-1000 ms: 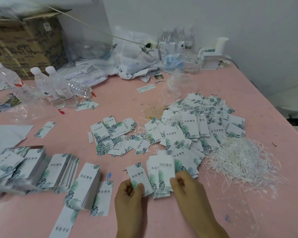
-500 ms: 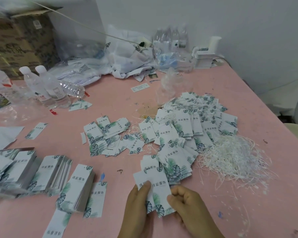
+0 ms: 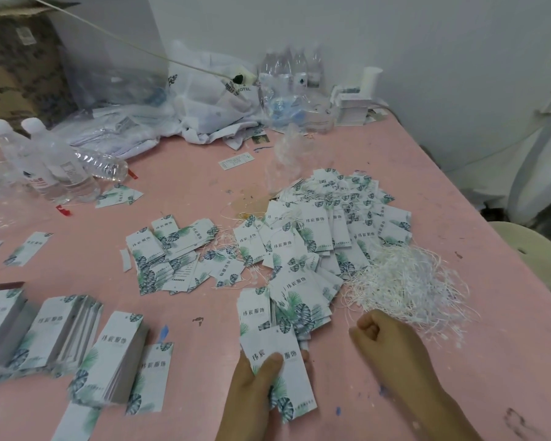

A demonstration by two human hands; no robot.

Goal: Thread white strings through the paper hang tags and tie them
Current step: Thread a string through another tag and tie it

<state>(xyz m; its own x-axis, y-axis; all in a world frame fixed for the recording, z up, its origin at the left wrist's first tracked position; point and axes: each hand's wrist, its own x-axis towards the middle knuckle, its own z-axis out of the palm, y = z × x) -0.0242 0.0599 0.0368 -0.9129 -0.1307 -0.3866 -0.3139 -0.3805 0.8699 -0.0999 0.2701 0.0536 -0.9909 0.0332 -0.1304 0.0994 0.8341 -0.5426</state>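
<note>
The left hand [image 3: 255, 386] pinches a white leaf-printed paper hang tag [image 3: 280, 370] ready for threading, while the right hand [image 3: 385, 342], fingers curled empty, nears the tangled white strings [image 3: 407, 281] at two o'clock.

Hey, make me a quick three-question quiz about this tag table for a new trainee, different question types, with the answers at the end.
1. True or false: the left hand holds a hang tag with its thumb on the printed face.
2. Multiple choice: the right hand is A) gripping a water bottle, B) curled with no tag in it, near the pile of white strings, C) resting on the stacks of tags at the table's left.
3. Fill in: the two upright water bottles stand on the ____ side of the pink table.

Key: 1 true; 2 B; 3 left.
</note>
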